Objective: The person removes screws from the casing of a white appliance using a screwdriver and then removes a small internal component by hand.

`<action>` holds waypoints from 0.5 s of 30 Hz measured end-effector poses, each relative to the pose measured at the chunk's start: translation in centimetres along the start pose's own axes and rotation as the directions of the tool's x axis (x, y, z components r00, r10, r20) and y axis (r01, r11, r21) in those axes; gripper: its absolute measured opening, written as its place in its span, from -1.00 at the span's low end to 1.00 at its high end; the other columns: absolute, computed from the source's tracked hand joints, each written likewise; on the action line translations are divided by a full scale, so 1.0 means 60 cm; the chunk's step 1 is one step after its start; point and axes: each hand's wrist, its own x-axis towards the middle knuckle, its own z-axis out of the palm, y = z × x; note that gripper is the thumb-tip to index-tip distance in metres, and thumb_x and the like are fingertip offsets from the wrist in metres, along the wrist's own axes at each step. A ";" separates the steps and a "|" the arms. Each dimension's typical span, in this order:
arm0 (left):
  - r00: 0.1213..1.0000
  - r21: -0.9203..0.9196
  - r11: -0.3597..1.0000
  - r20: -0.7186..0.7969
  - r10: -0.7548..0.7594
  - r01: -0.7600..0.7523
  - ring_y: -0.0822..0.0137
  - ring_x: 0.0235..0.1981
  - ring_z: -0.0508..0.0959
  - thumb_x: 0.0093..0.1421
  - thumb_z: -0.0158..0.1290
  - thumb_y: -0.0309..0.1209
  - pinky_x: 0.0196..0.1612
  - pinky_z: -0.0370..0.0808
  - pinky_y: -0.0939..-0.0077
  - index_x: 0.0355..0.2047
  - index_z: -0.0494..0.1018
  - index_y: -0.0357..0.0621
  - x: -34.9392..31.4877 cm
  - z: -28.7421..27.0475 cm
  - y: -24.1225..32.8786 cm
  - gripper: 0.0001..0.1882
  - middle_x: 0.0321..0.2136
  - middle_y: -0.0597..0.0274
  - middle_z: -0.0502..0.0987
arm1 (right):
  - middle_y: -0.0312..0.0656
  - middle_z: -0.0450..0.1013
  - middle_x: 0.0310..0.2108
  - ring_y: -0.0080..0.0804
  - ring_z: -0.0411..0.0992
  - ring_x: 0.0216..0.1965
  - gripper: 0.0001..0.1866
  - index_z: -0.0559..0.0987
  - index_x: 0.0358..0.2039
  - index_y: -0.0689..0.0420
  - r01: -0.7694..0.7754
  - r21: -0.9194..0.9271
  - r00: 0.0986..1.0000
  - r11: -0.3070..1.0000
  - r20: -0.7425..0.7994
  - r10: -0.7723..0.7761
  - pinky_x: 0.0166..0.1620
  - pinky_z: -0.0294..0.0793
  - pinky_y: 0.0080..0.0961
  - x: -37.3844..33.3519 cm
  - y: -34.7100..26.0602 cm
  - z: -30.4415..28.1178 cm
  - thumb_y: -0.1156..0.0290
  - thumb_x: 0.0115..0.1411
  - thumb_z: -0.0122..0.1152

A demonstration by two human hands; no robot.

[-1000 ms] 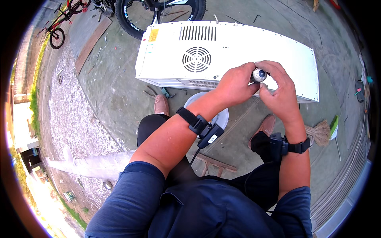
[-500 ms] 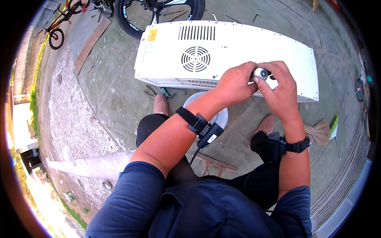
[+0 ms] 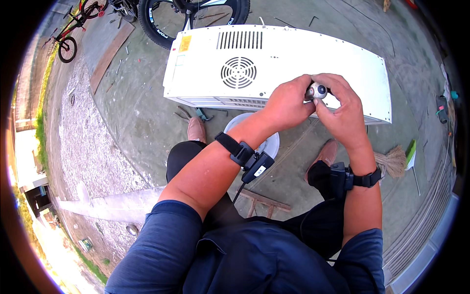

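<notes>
Your left hand point(image 3: 286, 105) and right hand point(image 3: 342, 110) both grip a small rounded metal part point(image 3: 317, 90), its round end facing up toward you, above the white appliance casing's point(image 3: 274, 63) near right edge, wrists bent inward.

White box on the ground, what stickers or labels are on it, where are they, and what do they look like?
Yellow sticker: small upright rectangle with dark print, at the top left corner of the white box, left of the slotted vent.
Pale sticker: small whitish-green rectangle just below the yellow one, near the left edge.
No packages, signs or screens show.
</notes>
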 end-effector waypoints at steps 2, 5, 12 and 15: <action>1.000 0.006 1.000 0.003 -0.021 0.021 -0.09 -0.20 0.65 0.14 0.21 -0.38 -0.12 0.57 0.20 -0.02 0.47 -0.27 0.001 -0.006 0.003 -0.59 -0.22 -0.13 0.64 | -0.16 0.53 -0.26 -0.22 0.55 -0.24 -0.66 0.65 -0.16 0.16 -0.039 -0.004 0.996 0.999 -0.076 0.038 -0.15 0.55 -0.40 0.001 -0.010 0.001 0.52 -0.01 0.42; 0.999 -0.040 0.998 0.011 -0.049 0.050 -0.08 -0.21 0.65 0.13 0.23 -0.38 -0.12 0.57 0.22 -0.03 0.47 -0.26 0.002 -0.010 0.008 -0.60 -0.23 -0.10 0.64 | -0.16 0.55 -0.19 -0.21 0.55 -0.19 -0.62 0.65 -0.11 0.15 -0.238 -0.068 0.971 0.969 0.009 0.239 -0.12 0.55 -0.39 -0.005 0.006 -0.011 0.54 -0.02 0.41; 0.999 -0.028 0.999 0.020 -0.041 0.041 -0.08 -0.20 0.66 0.13 0.24 -0.40 -0.11 0.57 0.22 -0.04 0.48 -0.24 0.001 -0.008 0.002 -0.61 -0.22 -0.10 0.64 | -0.14 0.54 -0.17 -0.24 0.55 -0.17 -0.61 0.66 -0.09 0.15 -0.075 -0.016 0.997 0.997 -0.004 0.075 -0.12 0.53 -0.41 0.002 -0.015 -0.006 0.47 0.01 0.41; 0.999 -0.007 0.999 0.027 -0.033 0.033 -0.08 -0.20 0.66 0.11 0.24 -0.42 -0.11 0.57 0.21 -0.04 0.48 -0.25 0.001 -0.007 0.006 -0.60 -0.23 -0.11 0.64 | -0.10 0.54 -0.12 -0.19 0.54 -0.10 -0.56 0.64 -0.04 0.15 -0.153 -0.054 0.983 0.987 0.094 0.158 -0.08 0.54 -0.37 -0.004 0.001 -0.010 0.47 -0.02 0.39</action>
